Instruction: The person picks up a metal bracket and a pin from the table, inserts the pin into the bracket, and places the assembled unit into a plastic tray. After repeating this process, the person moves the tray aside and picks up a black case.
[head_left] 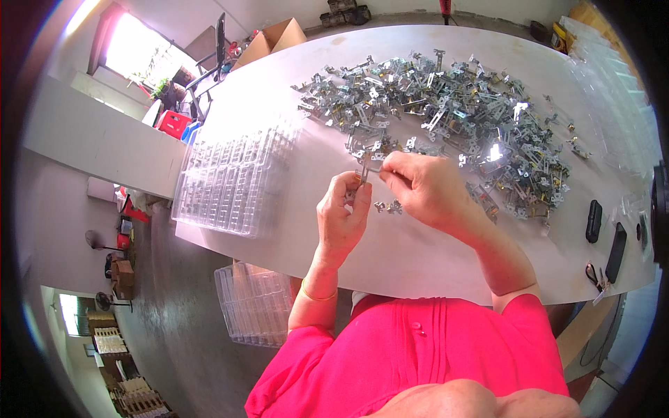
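My left hand (pixel 342 214) pinches a small metal bracket (pixel 364 173) upright between thumb and fingers, over the near part of the white table (pixel 300 254). From the right, my right hand (pixel 423 182) reaches to the bracket's upper end with thumb and forefinger pressed together. Whatever those right fingertips grip is too small to name. Just beyond both hands spreads a large heap of loose metal brackets (pixel 439 104), silver with some brass-coloured bits. A few loose metal parts (pixel 390 207) lie on the table between my hands.
Stacked clear plastic trays (pixel 230 177) with rows of compartments stand at the table's left edge. Another clear tray (pixel 252 306) sits below the table. At the right are a black case (pixel 594 221), a long black object (pixel 615 252), scissors (pixel 594 276) and clear plastic sheets (pixel 613 104).
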### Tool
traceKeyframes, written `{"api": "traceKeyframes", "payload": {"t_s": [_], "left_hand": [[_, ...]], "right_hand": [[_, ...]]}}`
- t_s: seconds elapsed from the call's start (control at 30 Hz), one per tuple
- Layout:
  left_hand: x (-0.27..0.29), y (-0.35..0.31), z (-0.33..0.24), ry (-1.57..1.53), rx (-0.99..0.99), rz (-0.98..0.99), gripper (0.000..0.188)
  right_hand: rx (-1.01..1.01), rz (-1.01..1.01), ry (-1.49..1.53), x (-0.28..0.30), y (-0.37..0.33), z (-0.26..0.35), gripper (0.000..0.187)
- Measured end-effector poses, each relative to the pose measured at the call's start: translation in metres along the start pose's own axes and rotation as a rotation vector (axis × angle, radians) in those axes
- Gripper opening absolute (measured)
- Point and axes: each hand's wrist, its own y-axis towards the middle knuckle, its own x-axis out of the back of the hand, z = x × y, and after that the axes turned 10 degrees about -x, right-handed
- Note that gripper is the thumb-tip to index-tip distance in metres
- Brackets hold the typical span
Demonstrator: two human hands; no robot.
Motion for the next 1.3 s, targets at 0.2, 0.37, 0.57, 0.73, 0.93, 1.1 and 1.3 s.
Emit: {"api": "traceKeyframes", "payload": {"t_s": [0.2, 0.37, 0.57, 0.73, 0.93, 1.1, 1.3], "left_hand": [[-0.001, 0.0, -0.005, 0.134, -0.09, -0.013, 0.017], [-0.004, -0.003, -0.004, 0.249, -0.194, 0.004, 0.018], [0.01, -0.004, -0.002, 0.229, -0.103, -0.048, 0.015], [0.031, -0.007, 0.033, 0.407, -0.009, -0.052, 0.016], [0.044, -0.031, 0.082, 0.477, 0.213, 0.033, 0.027], [0.04, -0.032, 0.092, 0.523, 0.23, 0.04, 0.023], [0.047, -0.032, 0.093, 0.666, 0.106, -0.013, 0.021]], "right_hand": [[0.101, -0.103, -0.095, -0.006, 0.002, -0.004, 0.009], [0.102, 0.02, -0.112, -0.007, -0.001, -0.002, 0.009], [0.083, 0.057, -0.051, -0.013, -0.002, 0.005, 0.007], [0.069, 0.171, 0.021, -0.025, -0.014, 0.01, 0.005], [0.03, 0.479, 0.123, -0.065, -0.027, 0.008, 0.009], [-0.095, 0.752, 0.258, -0.099, -0.039, -0.009, 0.013], [-0.043, 0.72, 0.359, -0.132, -0.055, -0.037, 0.014]]}}
